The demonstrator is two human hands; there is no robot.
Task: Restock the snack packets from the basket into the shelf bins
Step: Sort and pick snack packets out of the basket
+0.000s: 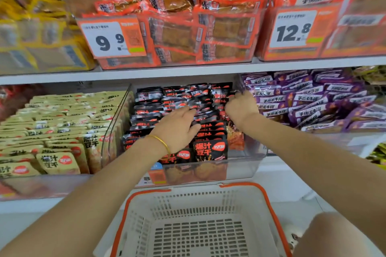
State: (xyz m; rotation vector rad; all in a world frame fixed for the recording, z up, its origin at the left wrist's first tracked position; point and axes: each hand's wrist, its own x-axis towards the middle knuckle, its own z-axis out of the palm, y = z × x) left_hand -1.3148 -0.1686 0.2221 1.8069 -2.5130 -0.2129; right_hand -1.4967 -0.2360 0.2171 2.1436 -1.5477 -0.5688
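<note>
Shop, price tags (113,38), shelf bins (240,165) of snack packets (210,150)

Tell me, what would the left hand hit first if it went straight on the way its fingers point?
Probably more black glossy snack packets standing ahead of the left hand; depth beyond them is unclear.

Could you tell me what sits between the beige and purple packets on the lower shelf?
Head view: a clear bin of black packets; left hand rests on them, right hand grips some.

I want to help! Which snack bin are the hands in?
The middle bin, holding black packets, between beige packets and purple packets; left hand and right hand are inside.
</note>
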